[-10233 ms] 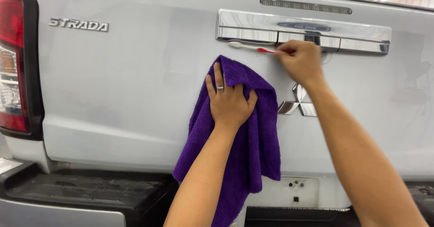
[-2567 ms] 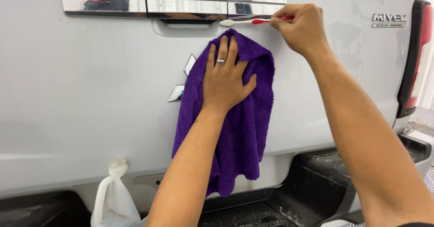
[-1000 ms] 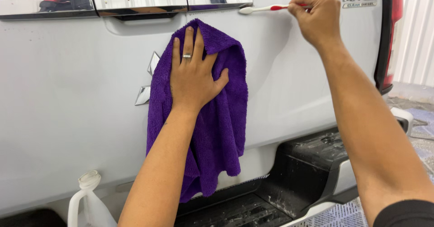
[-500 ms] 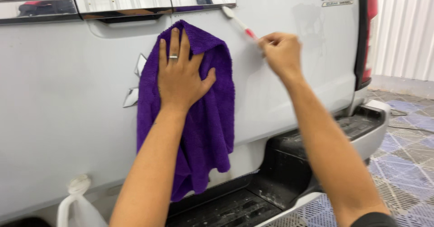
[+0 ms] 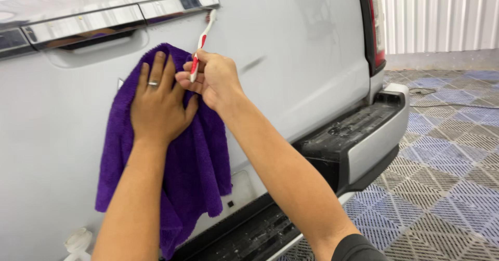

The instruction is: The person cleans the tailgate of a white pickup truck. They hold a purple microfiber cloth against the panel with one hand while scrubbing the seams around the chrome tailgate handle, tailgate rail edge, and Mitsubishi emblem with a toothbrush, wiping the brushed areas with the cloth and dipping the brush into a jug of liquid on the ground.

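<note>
Garage bay, tiled grid floor in grey and blue, white ribbed wall at the back right. Filling most of your view is the silver tailgate of a pickup, tilted in frame, with a red tail light on its right edge and a black-and-silver rear bumper below. A chrome handle trim runs along the top left.

Purple microfibre cloth hangs flat against the tailgate — your left hand presses it there, palm down, fingers spread wide, a ring on one finger. Nothing gripped; the cloth is pinned under the palm only.

Your right hand sits just beside the left, over the cloth's upper right corner, fingers closed tight around the handle of a red-and-white toothbrush. The brush points up, its head touching the right end of the chrome trim.

Bottom left, just under the cloth — the white top of a plastic bottle, partly cut off by the frame.
</note>
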